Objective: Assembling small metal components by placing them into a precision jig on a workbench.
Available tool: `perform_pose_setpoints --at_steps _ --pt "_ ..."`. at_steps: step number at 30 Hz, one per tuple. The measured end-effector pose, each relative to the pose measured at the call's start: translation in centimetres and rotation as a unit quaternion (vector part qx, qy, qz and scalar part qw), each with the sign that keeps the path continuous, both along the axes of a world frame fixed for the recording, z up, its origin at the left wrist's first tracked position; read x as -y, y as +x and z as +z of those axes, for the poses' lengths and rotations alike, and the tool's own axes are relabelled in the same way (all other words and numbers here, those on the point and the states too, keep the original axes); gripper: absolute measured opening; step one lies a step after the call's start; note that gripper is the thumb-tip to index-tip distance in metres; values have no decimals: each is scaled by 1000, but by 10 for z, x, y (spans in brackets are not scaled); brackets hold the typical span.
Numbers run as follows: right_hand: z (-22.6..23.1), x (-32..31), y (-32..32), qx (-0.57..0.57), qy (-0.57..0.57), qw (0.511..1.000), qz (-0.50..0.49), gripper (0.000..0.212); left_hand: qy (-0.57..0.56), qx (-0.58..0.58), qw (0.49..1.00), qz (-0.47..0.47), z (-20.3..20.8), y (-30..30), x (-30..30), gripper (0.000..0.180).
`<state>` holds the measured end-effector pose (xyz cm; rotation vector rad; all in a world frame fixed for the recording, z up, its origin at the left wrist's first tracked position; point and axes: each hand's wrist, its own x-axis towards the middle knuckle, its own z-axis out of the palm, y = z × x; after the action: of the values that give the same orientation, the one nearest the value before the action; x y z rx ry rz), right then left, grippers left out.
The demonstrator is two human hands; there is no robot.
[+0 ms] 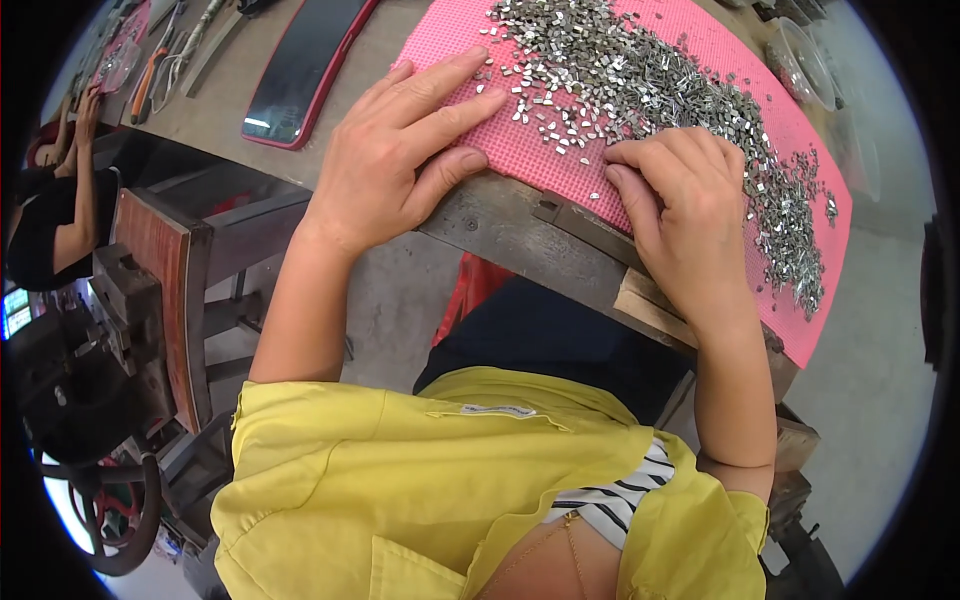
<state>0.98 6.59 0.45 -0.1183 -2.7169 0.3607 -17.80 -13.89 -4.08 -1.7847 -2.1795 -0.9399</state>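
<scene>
the right hand is over the near edge of the pile, fingers bent inward, thumb a little below the tip of the index finger; whether a piece is pinched there cannot be told. one loose piece lies just beside its thumb. the left hand is spread, palm down, over the left part of the pink mat, fingers pointing right and thumb apart from them; no object is seen in its grasp. a few scattered pieces lie near its fingertips.

the small metal pieces are on the mat, heaped in a broad band from the far left to the near right, thinning into single bits toward the hands.

the mat lies on the tabletop. a wooden block sits at the near edge, below the right hand. left of the mat lies a phone in a red case; farther left, an orange-handled tool. a clear plastic tub stands at the far right. at the far left, a co-worker's arm is visible.
</scene>
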Motion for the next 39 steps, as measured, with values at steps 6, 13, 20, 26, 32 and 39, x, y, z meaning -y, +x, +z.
perform_pose_setpoints --at_steps 6,13,20,26,32,39 --pt "0 0 -1 0 15 1000 -9 9 -23 13 1000 -2 5 2 0 47" --pt "1 -5 2 8 -12 1000 -3 9 29 44 998 15 0 12 -8 43" --pt "-1 -6 2 -1 -15 999 29 11 62 172 982 37 -1 8 -6 38" --pt "4 -9 2 10 -12 1000 27 12 81 229 969 35 7 3 -10 32" --pt "4 -9 -2 -5 25 998 53 10 16 244 969 40 25 -8 -17 25" --pt "0 -11 2 -14 54 996 66 12 -56 171 983 32 29 -7 -32 19"
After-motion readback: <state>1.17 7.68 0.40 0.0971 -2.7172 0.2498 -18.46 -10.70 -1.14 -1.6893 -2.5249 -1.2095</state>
